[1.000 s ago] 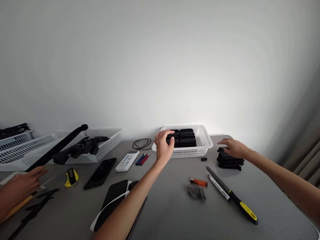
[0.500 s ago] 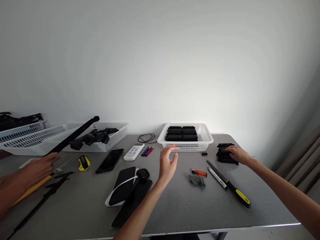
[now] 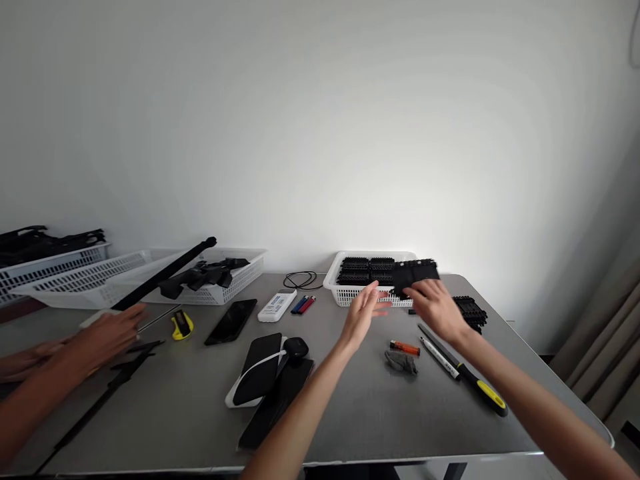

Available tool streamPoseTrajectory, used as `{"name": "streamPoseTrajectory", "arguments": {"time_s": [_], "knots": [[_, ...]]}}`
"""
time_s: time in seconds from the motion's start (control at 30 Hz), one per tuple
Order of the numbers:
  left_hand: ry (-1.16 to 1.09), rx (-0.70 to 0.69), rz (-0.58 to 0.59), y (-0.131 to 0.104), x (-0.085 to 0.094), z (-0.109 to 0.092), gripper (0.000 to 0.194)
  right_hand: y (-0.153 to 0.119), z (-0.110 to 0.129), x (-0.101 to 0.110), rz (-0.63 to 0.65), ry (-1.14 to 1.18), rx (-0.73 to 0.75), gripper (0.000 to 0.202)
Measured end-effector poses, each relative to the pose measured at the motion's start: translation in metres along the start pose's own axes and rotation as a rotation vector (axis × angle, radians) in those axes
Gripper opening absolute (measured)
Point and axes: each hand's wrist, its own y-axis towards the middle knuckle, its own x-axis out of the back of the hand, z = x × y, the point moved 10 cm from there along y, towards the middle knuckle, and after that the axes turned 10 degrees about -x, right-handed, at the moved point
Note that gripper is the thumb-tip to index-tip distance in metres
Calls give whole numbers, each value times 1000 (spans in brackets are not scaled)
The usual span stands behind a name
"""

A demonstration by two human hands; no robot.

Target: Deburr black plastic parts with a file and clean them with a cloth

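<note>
My right hand (image 3: pixel 434 308) grips a flat black plastic part with toothed edges (image 3: pixel 413 273), lifted in front of the right end of a white basket (image 3: pixel 367 293). Several similar black toothed parts (image 3: pixel 356 275) sit in rows inside that basket. On the table beyond my right wrist lie more of these black parts (image 3: pixel 470 310), partly covered by my arm. My left hand (image 3: pixel 363 313) hovers before the basket's front wall, fingers stretched out and apart, holding nothing.
An orange lighter (image 3: pixel 405 347), grey scrap (image 3: pixel 401 362), white marker (image 3: pixel 440 358) and yellow-black handled file (image 3: pixel 480 387) lie near my right forearm. Left are phones (image 3: pixel 231 321), a yellow cutter (image 3: pixel 182 325) and baskets (image 3: pixel 240 280). A co-worker's hands (image 3: pixel 110 337) work at far left.
My right hand has lifted a black toothed part from the pile at the right and carried it left towards the basket. The view has shifted slightly.
</note>
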Motion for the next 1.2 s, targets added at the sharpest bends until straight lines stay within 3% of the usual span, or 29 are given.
{"name": "streamPoseTrajectory", "arguments": {"time_s": [0.03, 0.1, 0.23, 0.33, 0.4, 0.5, 0.57, 0.77, 1.0, 1.2], "knots": [[-44, 19, -23, 4, -4, 9, 61, 4, 15, -8, -8, 5, 31, 32], [-73, 6, -166, 12, 6, 22, 62, 11, 30, -22, -35, 45, 16, 32], [-77, -8, -243, 23, 33, 43, 64, 13, 22, -42, -65, 325, -83, 41], [-81, -23, -258, 22, 56, 54, 65, 4, -16, -62, -118, 676, -372, 57], [-88, -17, -250, 17, 66, 63, 66, -11, -39, -93, -96, 971, -637, 63], [-112, 18, -233, 7, 73, 82, 66, -30, -38, -147, 64, 1404, -878, 54], [-133, 44, -250, -1, 76, 94, 66, -38, -30, -164, 124, 1529, -925, 49], [-163, 97, -325, -12, 82, 113, 57, -58, -30, -177, 100, 1624, -1019, 43], [-157, 100, -349, -13, 85, 115, 51, -74, -34, -194, 82, 1691, -1119, 54], [-65, 86, -368, -15, 92, 115, 52, -76, -41, -192, 75, 1630, -1102, 54]]}}
